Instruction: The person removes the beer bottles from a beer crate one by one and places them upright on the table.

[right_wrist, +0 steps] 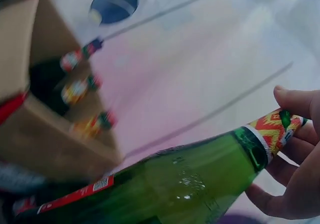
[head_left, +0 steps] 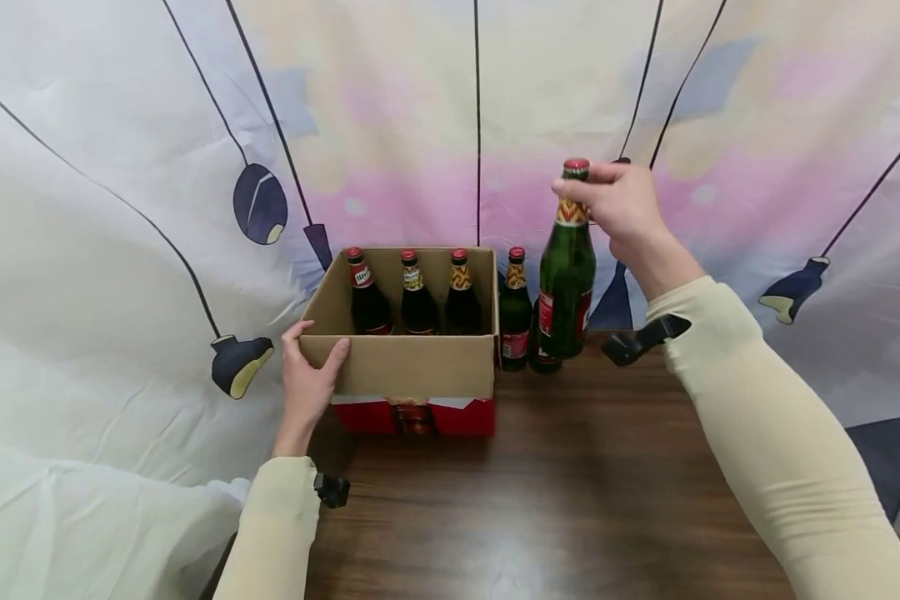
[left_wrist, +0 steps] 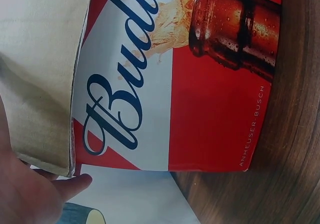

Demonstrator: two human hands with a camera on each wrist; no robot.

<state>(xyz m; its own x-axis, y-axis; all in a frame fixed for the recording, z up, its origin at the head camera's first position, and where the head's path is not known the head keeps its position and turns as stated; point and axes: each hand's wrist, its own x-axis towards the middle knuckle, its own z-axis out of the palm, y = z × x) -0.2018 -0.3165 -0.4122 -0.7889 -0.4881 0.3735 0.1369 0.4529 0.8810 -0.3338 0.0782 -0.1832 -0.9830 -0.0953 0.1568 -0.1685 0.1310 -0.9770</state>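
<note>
The green bottle (head_left: 567, 283) hangs almost upright from my right hand (head_left: 624, 204), with my thumb and fingers closed round its neck. It looks lifted off the table (head_left: 570, 492), to the right of the box (head_left: 420, 367). My left hand (head_left: 309, 383) holds the box by its near left corner, thumb on the front and fingers at the side. Inside the box I see three bottles (head_left: 420, 307) in a row; the front wall hides the low part from me. Two more bottles (head_left: 515, 308) stand just beside the box. Three in, three out: I'd say the work is about halfway, with three left.
</note>
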